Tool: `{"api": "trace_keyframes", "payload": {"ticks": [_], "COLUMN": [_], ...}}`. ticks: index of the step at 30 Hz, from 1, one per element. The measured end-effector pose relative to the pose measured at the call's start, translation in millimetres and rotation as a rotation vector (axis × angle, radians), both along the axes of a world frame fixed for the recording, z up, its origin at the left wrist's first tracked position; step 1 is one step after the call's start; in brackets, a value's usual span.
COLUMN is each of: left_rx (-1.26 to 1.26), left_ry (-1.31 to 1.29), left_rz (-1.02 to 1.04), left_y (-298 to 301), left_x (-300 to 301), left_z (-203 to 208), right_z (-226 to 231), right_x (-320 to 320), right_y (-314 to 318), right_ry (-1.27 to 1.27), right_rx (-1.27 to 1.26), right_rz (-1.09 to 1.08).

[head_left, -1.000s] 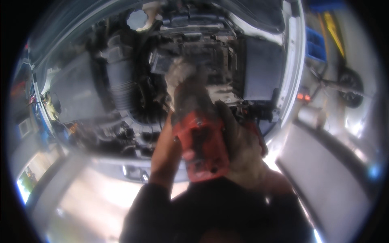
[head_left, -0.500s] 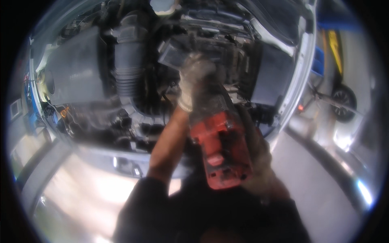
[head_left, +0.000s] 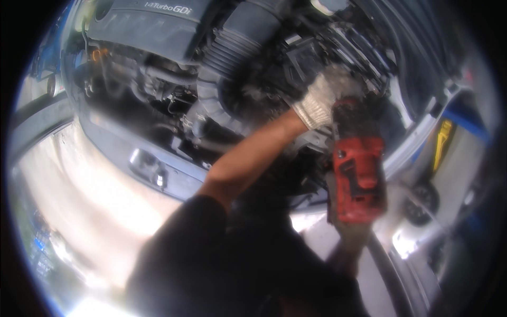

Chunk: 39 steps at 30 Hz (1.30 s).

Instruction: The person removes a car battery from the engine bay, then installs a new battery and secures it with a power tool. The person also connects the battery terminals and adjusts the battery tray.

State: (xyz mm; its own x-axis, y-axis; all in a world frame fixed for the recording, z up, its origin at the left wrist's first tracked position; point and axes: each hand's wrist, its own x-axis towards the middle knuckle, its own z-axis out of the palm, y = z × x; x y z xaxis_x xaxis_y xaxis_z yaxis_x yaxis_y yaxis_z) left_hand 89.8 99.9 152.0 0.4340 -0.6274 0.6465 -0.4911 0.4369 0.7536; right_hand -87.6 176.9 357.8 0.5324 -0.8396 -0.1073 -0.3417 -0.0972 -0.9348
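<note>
A red and black cordless impact wrench is held over the right part of an open car engine bay, its dark nose pointing away from me. Closed at the front end of the wrench is my left hand, in a pale knitted glove; motion smears its fingertips. My right hand supports the tool from beneath. Most of it is hidden behind the red body, with only glove and wrist showing below. Whatever the nose meets is hidden behind the left glove.
A grey engine cover lies at the far left, beside a ribbed black air intake hose. The pale front bumper edge runs along the near side. Right of the car stand a yellow bar and a dark wheel.
My view has turned, so the engine bay appears rotated and shifted. Both hands and the impact wrench now sit farther right in the picture, the left forearm stretched across the bay.
</note>
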Motion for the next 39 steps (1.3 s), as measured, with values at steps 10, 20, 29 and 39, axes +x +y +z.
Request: {"api": "trace_keyframes", "payload": {"ticks": [10,20,29,39], "left_rx": [0.153,-0.102,0.132,0.152], "left_ry": [-0.074,0.115,0.062,0.014], "left_rz": [-0.039,-0.165,-0.347,-0.340], "left_y": [8.1,5.4,3.1,0.8], "left_x": [10.9,25.2,34.8,33.3], "left_z": [5.7,14.1,7.6,2.9], "right_z": [0.8,-6.8,1.2,-11.5], "right_x": [8.1,0.6,10.5,16.0], "right_y": [4.6,5.6,2.6,1.5], "right_ry": [-0.222,-0.093,-0.020,-0.030], "right_rx": [0.472,0.468,0.299,0.471], "right_rz": [-0.142,-0.081,0.002,-0.161]}}
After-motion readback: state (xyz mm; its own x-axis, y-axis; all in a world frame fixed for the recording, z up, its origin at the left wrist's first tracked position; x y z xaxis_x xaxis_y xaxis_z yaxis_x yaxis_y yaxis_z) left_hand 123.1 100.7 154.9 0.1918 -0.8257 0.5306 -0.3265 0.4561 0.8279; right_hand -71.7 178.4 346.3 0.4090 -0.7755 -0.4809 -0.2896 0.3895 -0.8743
